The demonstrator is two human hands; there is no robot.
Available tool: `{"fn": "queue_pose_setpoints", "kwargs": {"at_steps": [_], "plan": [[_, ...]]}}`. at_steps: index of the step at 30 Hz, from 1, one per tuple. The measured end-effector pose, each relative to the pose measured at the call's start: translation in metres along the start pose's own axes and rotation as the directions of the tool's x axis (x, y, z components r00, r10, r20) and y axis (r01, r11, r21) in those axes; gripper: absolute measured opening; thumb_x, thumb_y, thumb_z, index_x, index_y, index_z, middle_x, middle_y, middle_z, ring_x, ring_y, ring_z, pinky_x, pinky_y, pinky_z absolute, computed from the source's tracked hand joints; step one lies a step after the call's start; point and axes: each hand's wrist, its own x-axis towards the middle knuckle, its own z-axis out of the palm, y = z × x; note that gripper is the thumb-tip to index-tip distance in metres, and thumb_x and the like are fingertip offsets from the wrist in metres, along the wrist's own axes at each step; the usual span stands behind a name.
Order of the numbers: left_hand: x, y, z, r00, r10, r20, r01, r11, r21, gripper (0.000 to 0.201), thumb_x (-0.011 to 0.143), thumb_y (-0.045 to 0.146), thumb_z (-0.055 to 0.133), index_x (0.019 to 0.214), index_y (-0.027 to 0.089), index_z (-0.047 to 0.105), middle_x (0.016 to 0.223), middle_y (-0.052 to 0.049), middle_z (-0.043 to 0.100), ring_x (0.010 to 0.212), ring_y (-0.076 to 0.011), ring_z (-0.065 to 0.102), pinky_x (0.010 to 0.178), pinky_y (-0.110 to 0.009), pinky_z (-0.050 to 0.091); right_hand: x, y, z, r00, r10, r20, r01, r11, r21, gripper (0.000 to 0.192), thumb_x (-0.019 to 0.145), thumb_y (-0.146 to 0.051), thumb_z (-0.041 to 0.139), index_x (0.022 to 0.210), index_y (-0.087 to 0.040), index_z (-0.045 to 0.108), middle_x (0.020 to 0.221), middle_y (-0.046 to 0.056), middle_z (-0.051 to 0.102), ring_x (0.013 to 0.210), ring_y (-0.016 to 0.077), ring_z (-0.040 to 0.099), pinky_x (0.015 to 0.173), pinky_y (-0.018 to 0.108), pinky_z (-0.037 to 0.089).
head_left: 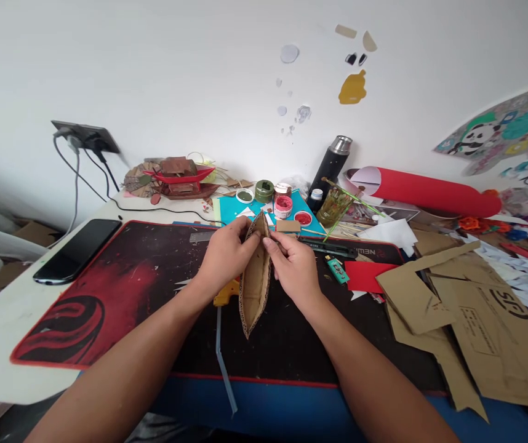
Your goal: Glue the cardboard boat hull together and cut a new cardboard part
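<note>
Between my hands is a small cardboard boat hull (255,280), long and pointed at both ends, its open hollow side facing me. My left hand (228,252) grips its left wall near the far tip, thumb inside. On the opposite wall, the thumb and fingers of my right hand (292,261) pinch the edge near the same tip. Behind the hull lies a yellow glue gun (226,294), partly hidden by it and my left hand. A clear bluish glue stick (225,375) extends from the gun toward the desk's front edge.
A black and red mat (153,332) covers the desk. Cardboard sheets (490,332) lie at right, a phone (77,252) at left. Paint pots (283,207), a brush jar (333,209), a black thermos (331,166) and a red model boat (181,178) stand along the wall.
</note>
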Motion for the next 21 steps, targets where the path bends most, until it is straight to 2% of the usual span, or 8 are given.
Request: {"fn": "queue_pose_setpoints", "kwargs": {"at_steps": [3,8,21], "plan": [[0.0001,-0.0002,-0.0001,1.0,0.016,-0.006,-0.016,1.0,0.019,0.023,0.091,0.03,0.056,0.072,0.026,0.043,0.065,0.005,0.046,0.064,-0.0182,0.043,0.061,-0.032,0.03,-0.0001,-0.0017,-0.0006,1.0,-0.011,-0.001,0.011,1.0,-0.016,0.037,0.1,-0.051,0.063,0.114,-0.023,0.082,0.058,-0.001,0.061,0.057,0.0223,0.062,0.056,0.032,0.046],[0.0001,-0.0014,0.0004,1.0,0.023,-0.001,-0.023,0.999,0.028,0.021,0.091,0.029,0.055,0.073,0.025,0.044,0.066,0.004,0.048,0.064,-0.0186,0.044,0.061,-0.033,0.03,-0.0007,-0.0019,-0.0008,1.0,-0.014,0.006,0.014,0.999,-0.04,0.038,0.101,-0.052,0.061,0.113,-0.022,0.081,0.056,-0.002,0.059,0.052,0.0196,0.057,0.054,0.031,0.043],[-0.0005,-0.0034,0.0003,1.0,0.03,-0.009,-0.03,0.999,0.014,0.017,0.092,0.029,0.056,0.077,0.025,0.049,0.07,0.004,0.054,0.068,-0.0191,0.049,0.064,-0.032,0.033,0.0003,-0.0015,-0.0016,0.999,0.039,0.007,-0.039,0.998,0.057,0.038,0.099,-0.055,0.065,0.113,-0.023,0.08,0.056,-0.004,0.053,0.046,0.0154,0.048,0.047,0.029,0.037]]}}
